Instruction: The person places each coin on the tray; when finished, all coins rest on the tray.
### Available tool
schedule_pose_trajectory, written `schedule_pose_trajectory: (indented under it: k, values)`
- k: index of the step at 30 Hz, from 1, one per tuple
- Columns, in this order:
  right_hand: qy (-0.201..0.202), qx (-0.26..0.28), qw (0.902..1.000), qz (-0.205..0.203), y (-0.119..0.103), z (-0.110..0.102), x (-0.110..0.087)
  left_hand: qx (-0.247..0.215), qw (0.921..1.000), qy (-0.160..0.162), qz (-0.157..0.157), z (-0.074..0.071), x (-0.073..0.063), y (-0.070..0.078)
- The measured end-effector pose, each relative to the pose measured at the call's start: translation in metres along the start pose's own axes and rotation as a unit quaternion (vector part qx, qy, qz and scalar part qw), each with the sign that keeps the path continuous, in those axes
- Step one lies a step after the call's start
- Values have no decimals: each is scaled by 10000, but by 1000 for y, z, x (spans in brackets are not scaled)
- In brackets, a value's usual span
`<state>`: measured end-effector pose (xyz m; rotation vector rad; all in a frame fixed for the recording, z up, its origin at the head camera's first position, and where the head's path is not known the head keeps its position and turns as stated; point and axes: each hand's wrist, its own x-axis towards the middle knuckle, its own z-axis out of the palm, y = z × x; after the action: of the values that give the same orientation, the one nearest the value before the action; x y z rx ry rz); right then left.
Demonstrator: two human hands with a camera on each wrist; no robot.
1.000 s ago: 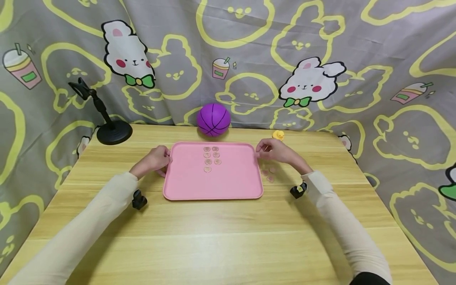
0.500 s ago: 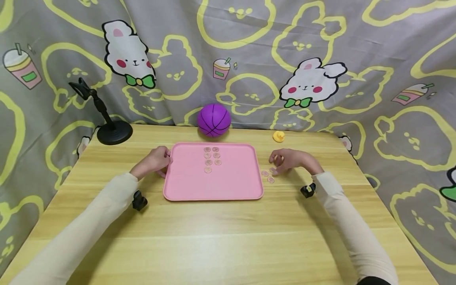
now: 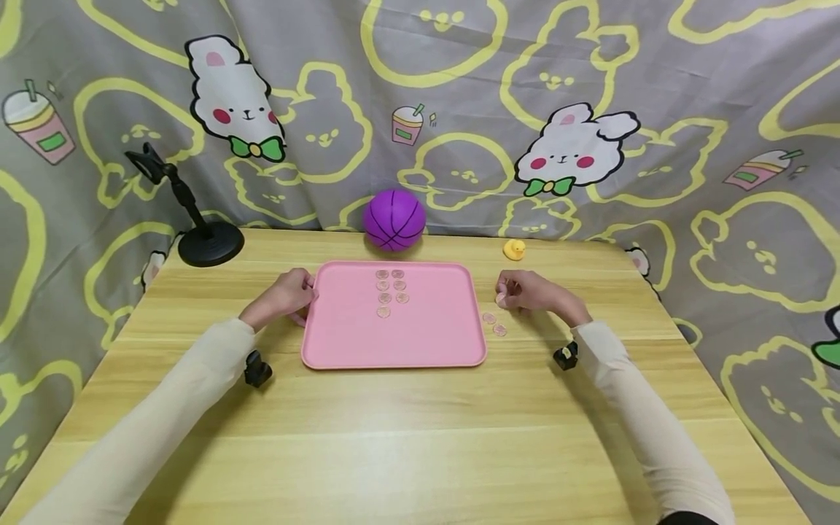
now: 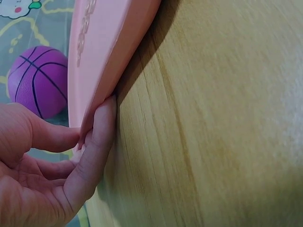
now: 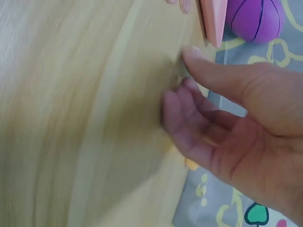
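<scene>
In the head view a pink tray [image 3: 426,339] lies mid-table, with several small round coins [image 3: 383,297] in two columns on it. My left hand [image 3: 286,295] pinches the tray's left rim. The left wrist view shows that thumb [image 4: 59,137] on top and the fingers beneath the edge. Off the tray's right side my right hand [image 3: 534,292] pinches a coin [image 3: 501,299] between thumb and fingertips, just above the table. In the right wrist view the coin is mostly hidden by the fingers. Two loose coins [image 3: 495,324] lie beside the tray's right edge.
A purple ball [image 3: 394,220] rests behind the tray. At the back right sits a yellow toy duck [image 3: 515,249]. A black stand [image 3: 210,243] occupies the back left corner. The patterned curtain [image 3: 459,87] hangs along the table's rear edge.
My right hand has moved right from the tray's edge to the loose coins and picked one up; two of three remain on the table. The left hand keeps its hold.
</scene>
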<state>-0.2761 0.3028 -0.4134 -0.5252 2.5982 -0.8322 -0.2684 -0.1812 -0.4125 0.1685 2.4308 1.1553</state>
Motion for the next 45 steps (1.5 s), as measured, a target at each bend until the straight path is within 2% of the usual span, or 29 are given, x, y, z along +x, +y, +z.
schedule_pose_trajectory:
  k: [7,11,14,20,28,32,40,45]
  values:
    - [938,91,9955,-110,-7,7,13,8,10000,10,-23,-1,0,2]
    - [1207,231,9919,-308,-16,11,20,51,10000,-20,1,-1,0,1]
    - [1251,409,9903,-449,-27,15,23,53,10000,-16,22,-1,0,0]
    - [949,1034,9887,-525,-49,32,31,52,10000,-9,57,-1,-1,1]
    - [499,1790,9822,-267,-77,56,40,44,10000,8,44,-1,1,-2]
    - [310,2151,9759,-188,-88,65,44,29,10000,18,56,-1,1,0]
    - [-13,2425,9699,-240,-99,81,50,32,9999,52,92,0,0,-1]
    - [-13,2309,9727,-244,-103,85,51,21,9999,55,109,1,0,-2]
